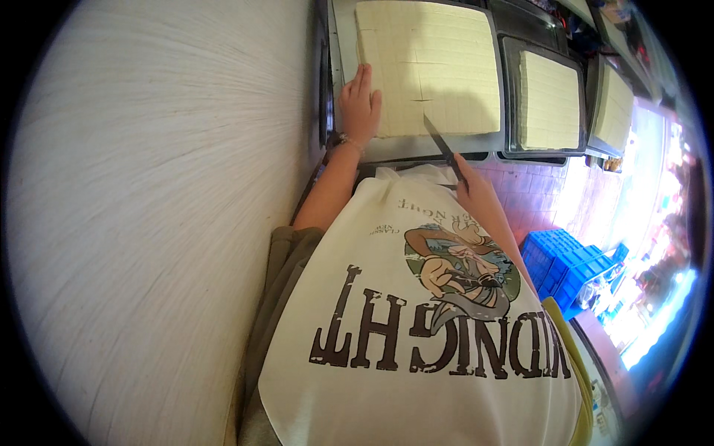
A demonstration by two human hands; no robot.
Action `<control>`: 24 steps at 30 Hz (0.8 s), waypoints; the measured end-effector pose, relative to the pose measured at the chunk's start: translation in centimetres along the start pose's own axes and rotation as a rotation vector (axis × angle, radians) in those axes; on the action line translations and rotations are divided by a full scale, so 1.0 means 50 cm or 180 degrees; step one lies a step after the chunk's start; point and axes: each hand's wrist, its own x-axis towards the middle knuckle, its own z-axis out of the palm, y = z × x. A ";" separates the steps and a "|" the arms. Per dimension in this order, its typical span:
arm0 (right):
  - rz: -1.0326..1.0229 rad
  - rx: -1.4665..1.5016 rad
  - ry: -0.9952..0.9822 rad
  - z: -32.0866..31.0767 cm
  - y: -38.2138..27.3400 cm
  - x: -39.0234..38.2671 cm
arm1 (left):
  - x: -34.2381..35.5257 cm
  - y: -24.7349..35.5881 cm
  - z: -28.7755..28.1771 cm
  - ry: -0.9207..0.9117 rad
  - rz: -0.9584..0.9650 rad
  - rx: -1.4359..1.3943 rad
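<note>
A large pale yellow slab of tofu (454, 52), scored with lines, lies on a grey tray (476, 143) in front of me. My left hand (360, 108) rests along the slab's left edge, its fingers stretched out flat and holding nothing. In my right hand (473, 186), near the tray's front edge, is a knife (440, 141) with a dark narrow blade. The blade points forward and left over the slab, its tip by a short cut near the middle. Whether the tip touches the surface I cannot tell.
Two more pale slabs stand to the right, a nearer slab (550, 100) on a black tray (513, 111) and a farther slab (614, 108). A pale wall (171, 186) runs close along my left. Blue crates (554, 260) stand on the tiled floor (524, 189) at right.
</note>
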 end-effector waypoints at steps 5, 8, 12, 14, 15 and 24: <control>0.0282 -0.0166 -0.0370 -0.024 0.006 -0.037 | 0.001 -0.001 0.006 0.0073 0.0004 0.0026; 0.0347 -0.0198 -0.0566 -0.043 0.009 -0.062 | 0.000 0.000 0.004 -0.0042 -0.0099 0.0057; 0.0221 0.0064 -0.0525 -0.080 -0.006 -0.093 | 0.002 -0.001 -0.001 -0.0204 -0.0220 0.0061; 0.0361 0.0266 -0.0501 -0.126 -0.027 -0.099 | 0.000 0.007 -0.004 -0.0103 -0.0173 0.0075; 0.0535 0.0491 -0.0532 -0.142 -0.033 -0.101 | 0.000 0.007 -0.006 -0.0051 -0.0171 0.0098; 0.0004 0.0855 0.1444 -0.157 0.026 0.040 | 0.008 0.005 -0.046 -0.0091 -0.0467 -0.0159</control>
